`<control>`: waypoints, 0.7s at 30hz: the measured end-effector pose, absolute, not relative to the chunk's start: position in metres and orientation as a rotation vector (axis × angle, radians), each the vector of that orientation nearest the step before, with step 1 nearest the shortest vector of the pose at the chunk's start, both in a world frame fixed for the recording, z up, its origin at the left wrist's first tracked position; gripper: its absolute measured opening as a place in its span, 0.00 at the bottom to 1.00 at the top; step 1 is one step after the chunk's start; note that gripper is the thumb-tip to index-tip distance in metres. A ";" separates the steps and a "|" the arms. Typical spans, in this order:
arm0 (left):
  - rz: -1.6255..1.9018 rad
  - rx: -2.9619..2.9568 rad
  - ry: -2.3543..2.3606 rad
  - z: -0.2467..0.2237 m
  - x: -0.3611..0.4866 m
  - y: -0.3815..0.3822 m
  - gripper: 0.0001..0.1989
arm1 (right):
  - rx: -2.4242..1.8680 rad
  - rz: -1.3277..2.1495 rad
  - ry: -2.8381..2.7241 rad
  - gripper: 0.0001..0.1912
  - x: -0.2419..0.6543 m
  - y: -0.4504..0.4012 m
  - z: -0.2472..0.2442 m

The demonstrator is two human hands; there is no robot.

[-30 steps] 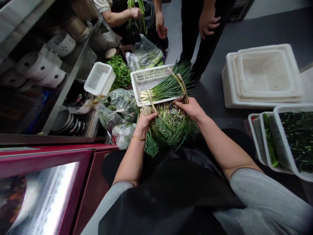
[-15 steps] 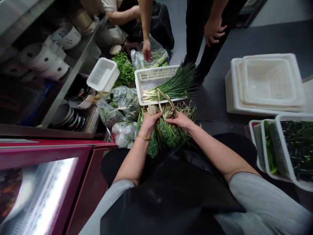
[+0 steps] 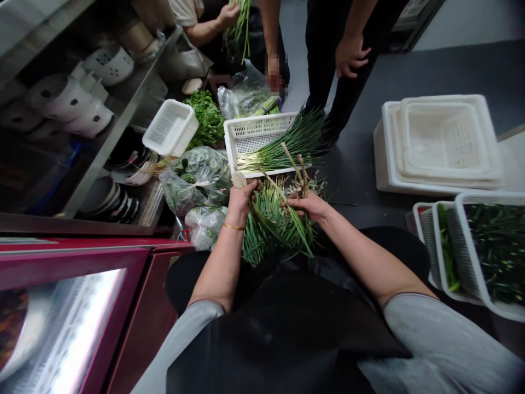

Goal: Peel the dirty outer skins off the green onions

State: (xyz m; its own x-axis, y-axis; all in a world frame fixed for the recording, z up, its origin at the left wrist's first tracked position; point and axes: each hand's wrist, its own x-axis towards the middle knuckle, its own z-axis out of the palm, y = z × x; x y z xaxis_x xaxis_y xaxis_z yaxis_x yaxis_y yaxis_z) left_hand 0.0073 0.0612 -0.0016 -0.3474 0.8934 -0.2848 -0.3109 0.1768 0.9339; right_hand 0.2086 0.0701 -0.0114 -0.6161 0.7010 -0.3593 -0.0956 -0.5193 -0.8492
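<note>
My left hand (image 3: 240,199) is closed round a bunch of spring onions (image 3: 239,180), their white ends poking out above the fist and green leaves trailing down. In my right hand (image 3: 310,206) are several untrimmed spring onion stalks (image 3: 302,174) with brownish skins, pinched between thumb and fingers. Under both hands lies a loose heap of spring onions (image 3: 255,246). Just beyond stands a white slotted basket (image 3: 262,121) where a bundle of spring onions (image 3: 287,143) lies, leaves hanging over its right side.
Plastic bags of vegetables (image 3: 197,178), leafy greens (image 3: 206,117) and a small white basket (image 3: 168,128) sit to the left, beside a shelf (image 3: 118,126). White crates (image 3: 441,142) and baskets of green vegetables (image 3: 498,251) are at right. Two people are ahead; one holds green stalks (image 3: 241,24).
My hands have moved slightly apart, and a stalk from my right hand now slants across between them. Ahead, one person has lifted green stalks; another person's hand has shifted right.
</note>
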 end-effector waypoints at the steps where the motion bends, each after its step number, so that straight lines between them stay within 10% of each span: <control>1: 1.337 0.666 1.364 -0.002 0.010 0.057 0.17 | -0.974 2.153 -1.097 0.19 0.208 0.070 -0.012; 21: 0.916 1.034 1.246 0.005 0.037 0.046 0.16 | -1.178 1.445 -1.398 0.21 0.196 0.087 -0.010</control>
